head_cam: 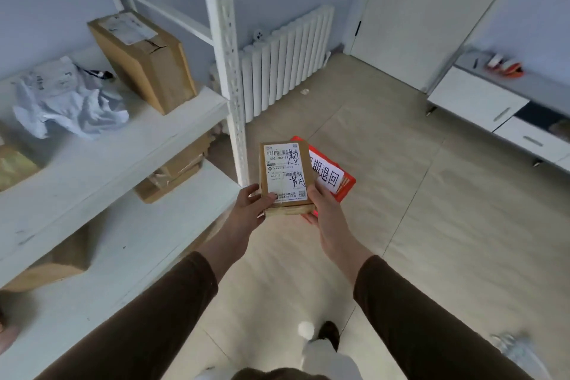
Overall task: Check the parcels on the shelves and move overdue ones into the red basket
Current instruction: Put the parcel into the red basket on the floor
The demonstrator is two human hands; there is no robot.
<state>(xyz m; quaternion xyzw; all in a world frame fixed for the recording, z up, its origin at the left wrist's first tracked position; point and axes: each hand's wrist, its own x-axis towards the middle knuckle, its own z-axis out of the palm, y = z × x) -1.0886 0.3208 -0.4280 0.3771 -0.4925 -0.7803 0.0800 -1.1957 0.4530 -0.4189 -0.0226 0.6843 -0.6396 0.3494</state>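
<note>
Two hands are wrapped around one small cardboard parcel (286,177), held label-up in front of the body. Left hand (250,210) grips the lower left corner, thumb laid over the label's bottom edge; right hand (324,210) grips the lower right side, fingers curled underneath. Label is kept facing the camera, probably so the printed barcode and the handwritten black marks can be read for the overdue check. Parcel is held above the floor, right over the red basket (336,176), which sits on the floor beyond and beneath it and is partly hidden by the box; a white sign with black characters is seen on the basket. Whether the parcel touches the basket cannot be told; it looks raised clear of it.

Shelving unit (123,145) stands at left. On its upper visible shelf a larger cardboard box (145,62) is propped on edge and a crumpled white mailer bag (68,99) is lying beside it. More cardboard boxes (175,170) are stacked on the shelf below. Judged step: parcel is inspected, drop into basket not yet done.
</note>
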